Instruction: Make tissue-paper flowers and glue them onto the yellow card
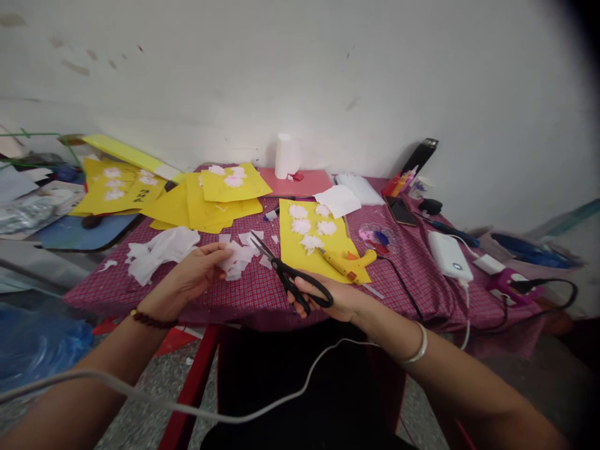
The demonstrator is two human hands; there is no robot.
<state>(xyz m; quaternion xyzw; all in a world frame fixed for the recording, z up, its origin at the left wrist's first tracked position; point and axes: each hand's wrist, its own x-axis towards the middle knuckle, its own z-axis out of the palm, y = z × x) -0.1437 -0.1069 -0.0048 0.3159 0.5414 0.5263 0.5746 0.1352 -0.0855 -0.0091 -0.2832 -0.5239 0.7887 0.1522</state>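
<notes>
My left hand (206,265) pinches a small piece of white tissue paper (237,257) between thumb and fingers. Black-handled scissors (276,265) are in my right hand (323,297), its fingers through the handle loops. Their blades point up and left, with the tips close to the paper. Small white paper scraps lie on the cloth beneath. Crumpled tissue paper (162,250) rests left of my left hand. Beyond the scissors lies a yellow sheet (293,244) bearing several pale pink paper blossoms (301,226). A yellow glue gun (344,265) lies across that sheet's near right corner.
More yellow sheets (173,209) with blossoms are stacked at the back left. A white roll (284,156) stands against the wall. To the right are a paint dish (375,236), a phone (400,211), a white power bank (450,257) and cables. One white cable (262,415) crosses before me.
</notes>
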